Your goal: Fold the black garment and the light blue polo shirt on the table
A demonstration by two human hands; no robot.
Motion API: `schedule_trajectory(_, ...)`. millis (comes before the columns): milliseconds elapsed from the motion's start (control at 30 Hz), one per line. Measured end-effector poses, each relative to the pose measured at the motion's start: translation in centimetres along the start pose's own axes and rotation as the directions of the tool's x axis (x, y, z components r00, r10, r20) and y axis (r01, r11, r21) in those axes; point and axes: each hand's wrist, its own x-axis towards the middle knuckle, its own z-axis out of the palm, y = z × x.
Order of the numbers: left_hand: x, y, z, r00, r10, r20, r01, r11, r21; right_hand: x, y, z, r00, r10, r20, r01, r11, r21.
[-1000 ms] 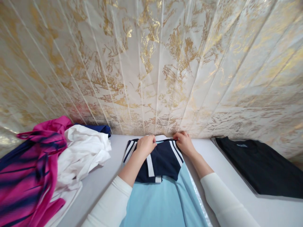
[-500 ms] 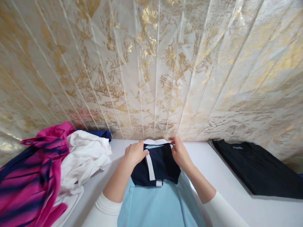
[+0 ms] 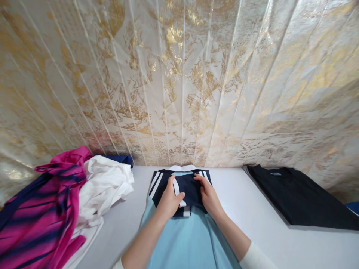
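Observation:
A light blue jersey-like top (image 3: 182, 239) lies lengthwise in front of me, its navy upper part (image 3: 189, 188) folded and marked with white stripes. On the left side of that navy part rests my left hand (image 3: 169, 200), thumb apart from its fingers, with a white strip (image 3: 176, 188) running between them. My right hand (image 3: 207, 194) lies on the right side of the navy fabric, fingertips near the neck and thumb spread inward. Neither hand visibly lifts the cloth. A white band (image 3: 183, 168) shows along the top's far edge.
To the left are a heaped pink and navy garment (image 3: 53, 198), a crumpled white garment (image 3: 108, 183) and a dark blue cloth (image 3: 120, 159). A folded black T-shirt (image 3: 303, 198) lies right on the white table (image 3: 232, 186). A gold-patterned curtain (image 3: 179, 82) hangs behind.
Both hands have let go of the far corners and slid nearer and inward over the navy part. White stripes at both shoulders are now uncovered.

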Motion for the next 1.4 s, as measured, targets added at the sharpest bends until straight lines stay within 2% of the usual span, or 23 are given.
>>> schedule_trajectory(67,-0.1,0.1,0.3,0.999,0.037,0.02,-0.037,0.999,-0.009,-0.1,-0.3,0.2,0.998,-0.025,0.065,0.033,0.992,-0.123)
schedule_trajectory(167,-0.4,0.3,0.0,0.996,0.061,0.059,-0.068,0.989,0.134,-0.5,-0.7,0.7,0.984,-0.07,0.162,0.122,0.933,-0.338)
schedule_trajectory(267,-1.0,0.8,-0.7,0.997,0.016,0.072,-0.034,0.964,0.263,-0.8,-1.2,1.2,0.973,-0.084,0.217,0.181,0.856,-0.484)
schedule_trajectory(333,-1.5,1.2,-1.3,0.999,-0.009,0.038,-0.006,0.925,0.381,-0.9,-1.6,1.3,0.97,-0.078,0.232,0.192,0.828,-0.526)
schedule_trajectory(400,-1.8,1.8,-1.9,0.999,0.024,-0.029,-0.006,0.863,0.506,-1.0,-1.8,1.2,0.97,-0.071,0.231,0.188,0.82,-0.541)
schedule_trajectory(500,-1.8,2.3,-1.9,0.979,0.193,-0.071,-0.12,0.818,0.562,-1.0,-1.6,0.9,0.972,-0.084,0.22,0.191,0.83,-0.525)
schedule_trajectory(567,-1.6,2.1,-1.1,0.949,0.316,-0.006,-0.263,0.798,0.542,-0.9,-1.1,0.7,0.973,-0.117,0.197,0.201,0.849,-0.489)
schedule_trajectory(633,-1.5,1.4,0.1,0.918,0.378,0.115,-0.382,0.772,0.508,-0.8,-0.5,0.6,0.978,-0.139,0.153,0.195,0.867,-0.458)
schedule_trajectory(733,-1.5,0.1,1.7,0.91,0.338,0.241,-0.414,0.769,0.486,-0.7,-0.1,0.6,0.982,-0.128,0.138,0.182,0.839,-0.513)
schedule_trajectory(900,-2.0,-0.2,2.3,0.946,0.201,0.256,-0.309,0.799,0.516,-0.9,-1.2,0.9,0.972,-0.032,0.234,0.193,0.682,-0.706)
schedule_trajectory(1000,-1.9,0.0,1.5,0.936,0.189,0.297,-0.317,0.819,0.479,-1.0,-1.8,0.9,0.969,-0.009,0.246,0.192,0.654,-0.732)
schedule_trajectory(1100,-1.3,-0.8,-0.6,0.902,0.216,0.373,-0.365,0.844,0.393,-0.9,-1.8,0.7,0.969,0.001,0.245,0.183,0.664,-0.725)
schedule_trajectory(1167,-0.4,-2.0,-2.7,0.916,0.247,0.317,-0.363,0.846,0.39,-0.9,-1.7,0.6,0.97,0.012,0.242,0.17,0.678,-0.715)
schedule_trajectory(1267,1.3,-4.2,-5.4,0.966,0.232,0.113,-0.257,0.818,0.514,-0.8,-1.6,0.5,0.973,0.013,0.228,0.154,0.7,-0.697)
schedule_trajectory(1333,2.3,-5.4,-6.2,0.973,0.214,0.088,-0.225,0.784,0.579,-0.9,-1.6,0.5,0.974,0.005,0.226,0.156,0.707,-0.69)
schedule_trajectory(1400,3.0,-6.2,-6.0,0.97,0.207,0.125,-0.24,0.762,0.601,-0.9,-1.6,0.5,0.972,-0.001,0.236,0.167,0.707,-0.687)
